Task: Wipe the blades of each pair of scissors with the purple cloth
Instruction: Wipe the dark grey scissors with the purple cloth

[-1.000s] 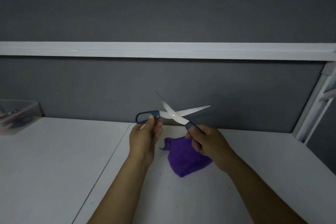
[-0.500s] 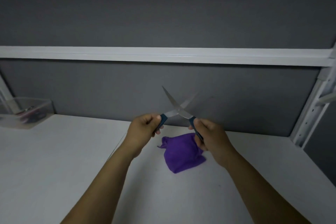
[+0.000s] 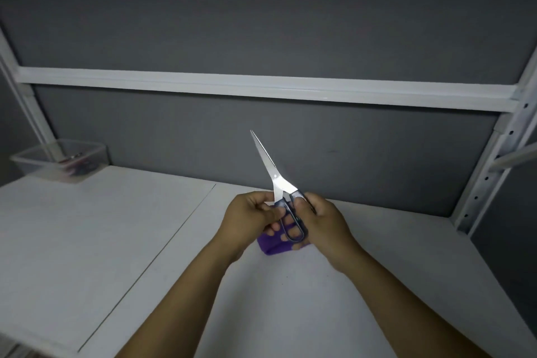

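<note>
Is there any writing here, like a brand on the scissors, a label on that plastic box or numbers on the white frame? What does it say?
No text can be read anywhere in this picture.
scissors: no brand or number shows on the blades or dark handles.
purple cloth: no tag in view.
clear plastic box: no label; the things inside are too blurred to tell.
white frame: only holes, no marks.

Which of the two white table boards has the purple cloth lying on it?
The right board: the purple cloth lies on it, below the held scissors. The left board carries the clear container instead.
</note>
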